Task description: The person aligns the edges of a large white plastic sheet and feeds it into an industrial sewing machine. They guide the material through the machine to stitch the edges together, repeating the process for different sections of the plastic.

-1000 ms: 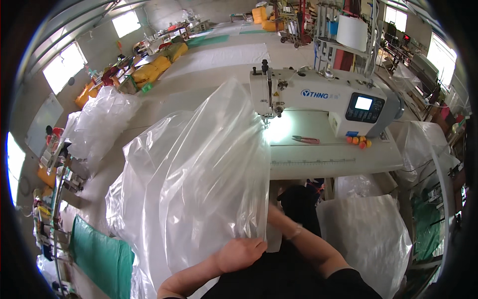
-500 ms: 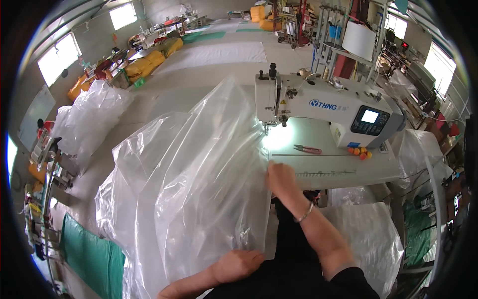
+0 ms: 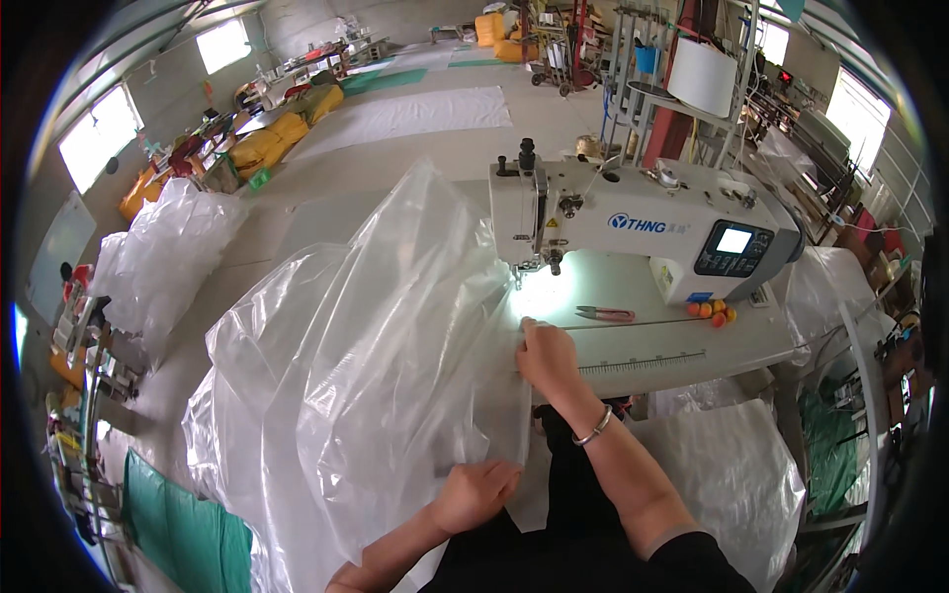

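Observation:
A large sheet of clear plastic film [image 3: 386,336] spreads over the left of the sewing table, its right edge running up to the needle area of a white sewing machine [image 3: 633,212]. Close below the lit needle, my right hand [image 3: 547,358] grips that edge with curled fingers. My left hand [image 3: 478,494] is closed on the same film lower down, near my lap. Between the two hands the edge runs nearly straight. Pink-handled thread snips [image 3: 605,313] lie on the machine bed to the right of the needle.
Several small orange and yellow balls [image 3: 714,311] sit under the machine's control panel. A white thread cone [image 3: 703,77] stands on a rack behind. More film [image 3: 717,474] hangs at the right, and another crumpled film heap [image 3: 173,252] lies at the far left.
My left hand has moved up a little, and the right hand sits slightly farther left, still close to the needle. The film's folds have shifted; the whole view has tilted slightly.

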Tool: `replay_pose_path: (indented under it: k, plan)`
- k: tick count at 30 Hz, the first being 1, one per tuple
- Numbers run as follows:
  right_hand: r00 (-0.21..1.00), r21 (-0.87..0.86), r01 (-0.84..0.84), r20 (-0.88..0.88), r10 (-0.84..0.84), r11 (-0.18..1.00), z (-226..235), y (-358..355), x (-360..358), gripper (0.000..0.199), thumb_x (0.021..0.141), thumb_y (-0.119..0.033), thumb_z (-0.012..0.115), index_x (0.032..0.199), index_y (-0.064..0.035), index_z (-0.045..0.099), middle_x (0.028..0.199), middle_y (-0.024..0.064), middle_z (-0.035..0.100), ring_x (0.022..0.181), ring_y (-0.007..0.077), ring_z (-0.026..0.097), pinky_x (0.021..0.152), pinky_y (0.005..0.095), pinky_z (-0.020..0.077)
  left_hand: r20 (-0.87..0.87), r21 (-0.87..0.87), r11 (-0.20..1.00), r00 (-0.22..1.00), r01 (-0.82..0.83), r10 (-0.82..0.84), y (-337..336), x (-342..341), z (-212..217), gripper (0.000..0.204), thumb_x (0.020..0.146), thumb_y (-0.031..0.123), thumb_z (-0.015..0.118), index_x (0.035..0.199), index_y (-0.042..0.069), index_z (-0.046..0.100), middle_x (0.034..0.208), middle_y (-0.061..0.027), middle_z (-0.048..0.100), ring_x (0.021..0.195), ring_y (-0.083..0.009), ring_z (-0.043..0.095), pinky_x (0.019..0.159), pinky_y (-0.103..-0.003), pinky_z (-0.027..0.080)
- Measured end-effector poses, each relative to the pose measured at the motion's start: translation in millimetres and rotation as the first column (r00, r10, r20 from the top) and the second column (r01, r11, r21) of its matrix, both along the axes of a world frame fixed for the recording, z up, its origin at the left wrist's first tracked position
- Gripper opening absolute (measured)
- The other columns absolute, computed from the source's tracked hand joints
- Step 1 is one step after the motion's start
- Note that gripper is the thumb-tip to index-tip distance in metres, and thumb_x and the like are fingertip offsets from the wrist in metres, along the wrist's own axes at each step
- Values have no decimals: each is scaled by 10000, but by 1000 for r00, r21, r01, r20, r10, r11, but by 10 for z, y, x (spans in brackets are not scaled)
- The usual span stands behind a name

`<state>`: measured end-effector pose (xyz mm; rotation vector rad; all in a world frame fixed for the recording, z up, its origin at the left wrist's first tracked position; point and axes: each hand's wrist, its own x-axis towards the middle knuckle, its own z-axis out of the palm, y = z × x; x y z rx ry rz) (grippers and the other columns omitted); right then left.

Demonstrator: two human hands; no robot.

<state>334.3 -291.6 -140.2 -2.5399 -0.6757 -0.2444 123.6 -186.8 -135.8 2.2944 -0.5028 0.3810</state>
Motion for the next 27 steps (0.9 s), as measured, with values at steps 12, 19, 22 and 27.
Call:
replay_pose_path:
  k: [12,19,22,27]
  plan:
    - [997,-7,22,71,-21,1000,-154,54,465,97,745,-61,578,781,-6,649,800,215,613,714,363,628,667,441,514,-43,-256,953,987,-160,154,-398,558,93,46,841,18,597,883,5,583,711,-179,595,675,-375,610,577,-421,474]
    - [998,70,-16,65,11,997,-199,-269,-49,100,778,-95,567,786,-17,630,852,208,600,716,374,619,656,463,504,-253,-130,990,967,-49,15,-368,643,214,110,829,12,580,928,-16,618,763,-202,616,710,-342,630,610,-385,476]
    - [999,125,-37,23,34,991,-135,-394,-299,108,803,-111,562,790,-16,611,835,199,586,709,382,612,638,476,495,-376,106,994,926,13,28,-185,857,592,188,823,33,567,995,0,636,821,-193,633,769,-332,634,675,-391,484]
    - [997,52,-73,-36,75,996,-66,-441,-567,181,775,-66,594,933,18,618,901,205,571,741,385,629,656,464,516,32,294,946,991,-136,132,-88,1407,326,300,855,67,550,1145,40,621,1200,-118,602,1119,-291,551,932,-383,460]
